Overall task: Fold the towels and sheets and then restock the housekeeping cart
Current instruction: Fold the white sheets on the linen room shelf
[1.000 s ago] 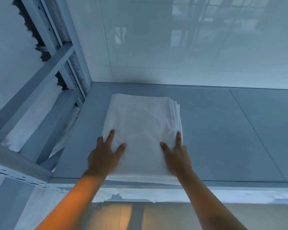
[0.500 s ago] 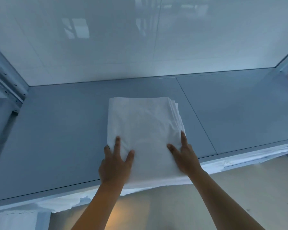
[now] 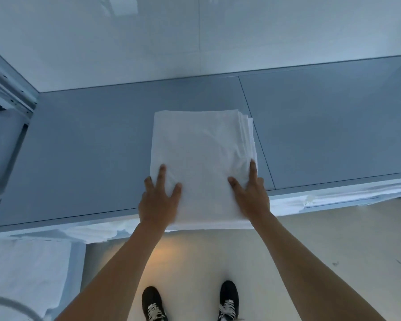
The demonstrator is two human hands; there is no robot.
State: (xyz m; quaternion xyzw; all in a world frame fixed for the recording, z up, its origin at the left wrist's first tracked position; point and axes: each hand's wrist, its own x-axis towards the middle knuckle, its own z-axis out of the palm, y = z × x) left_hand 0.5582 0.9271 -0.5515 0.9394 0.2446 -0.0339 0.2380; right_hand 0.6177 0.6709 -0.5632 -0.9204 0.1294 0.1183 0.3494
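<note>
Left hand (image 3: 159,200) and right hand (image 3: 252,193) press folded sheet (image 3: 202,158) on grey shelf (image 3: 90,147).

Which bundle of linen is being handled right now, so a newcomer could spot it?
Start at the long grey shelf running along the white wall. At its front edge, above the black shoes, lies the folded white sheet, under the left hand and right hand. It alone lies on top of the shelf.
</note>
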